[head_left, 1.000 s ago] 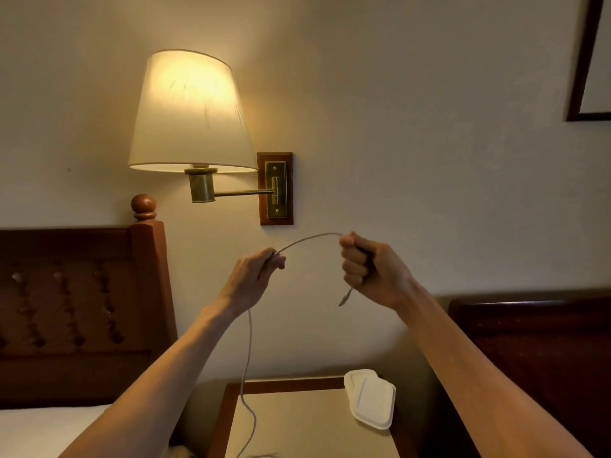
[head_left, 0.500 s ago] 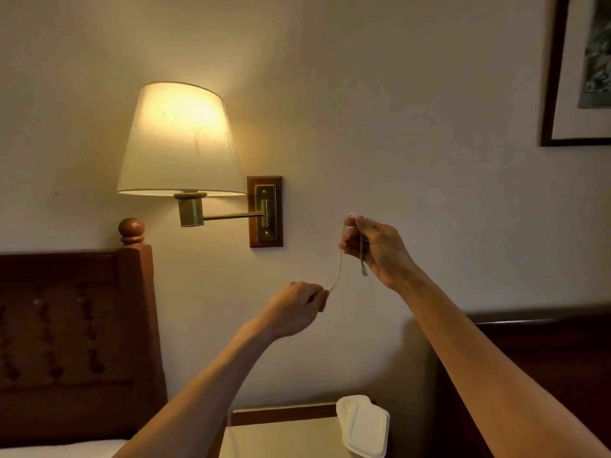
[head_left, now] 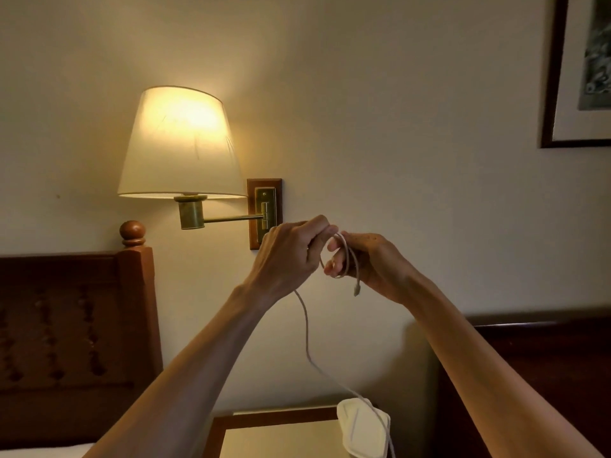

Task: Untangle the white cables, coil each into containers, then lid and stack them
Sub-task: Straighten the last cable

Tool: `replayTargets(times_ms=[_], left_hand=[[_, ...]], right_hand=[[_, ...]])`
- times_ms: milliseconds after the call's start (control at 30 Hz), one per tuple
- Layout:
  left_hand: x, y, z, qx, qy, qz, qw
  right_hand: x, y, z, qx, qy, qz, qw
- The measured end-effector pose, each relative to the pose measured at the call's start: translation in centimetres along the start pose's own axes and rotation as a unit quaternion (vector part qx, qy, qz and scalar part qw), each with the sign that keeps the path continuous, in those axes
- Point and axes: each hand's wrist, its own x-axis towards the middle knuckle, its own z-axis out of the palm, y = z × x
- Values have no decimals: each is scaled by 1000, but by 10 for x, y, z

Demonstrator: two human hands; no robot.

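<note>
Both my hands are raised in front of the wall and almost touch. My right hand (head_left: 370,264) holds a small loop of the white cable (head_left: 307,338) round its fingers, with the plug end dangling below the palm. My left hand (head_left: 291,256) pinches the same cable just left of the loop. From my left hand the cable hangs down in a long curve and runs off the bottom edge past a white lidded container (head_left: 362,431) on the bedside table (head_left: 271,434).
A lit wall lamp (head_left: 180,147) on a brass arm hangs just left of my hands. A wooden headboard (head_left: 76,325) stands at the left, dark wooden furniture (head_left: 545,358) at the right, and a framed picture (head_left: 582,71) is at the upper right.
My left hand has risen and moved right to meet my right hand. The cable now forms a loop round my right fingers. The view has tilted upward a little.
</note>
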Motion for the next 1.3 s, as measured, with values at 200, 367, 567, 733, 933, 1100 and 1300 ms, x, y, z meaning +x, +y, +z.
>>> replayTargets(times_ms=[200,367,567,733,933,1100,1300], left_hand=[[-5,0,7,-45,30,-34,998],[-15,-1,14,-142,13,-90,986],[-43,-4,19,-315,-29,-246,916],[-82,-20,25,-363,-72,-318,873],[-88,-22,30,-187,-203,-307,911],[-45,22,-4,-97,-348,-99,927],[-32,24,-24,17,-148,45,988]], right_hand=[[-13,9,3,238,-102,6,966],[-12,7,6,330,-123,36,935],[-6,-12,-3,428,-137,17,893],[-8,-27,-16,441,-82,29,893],[-6,-20,-4,338,2,45,940],[2,-9,12,138,78,22,987],[-10,-7,26,-63,86,14,994]])
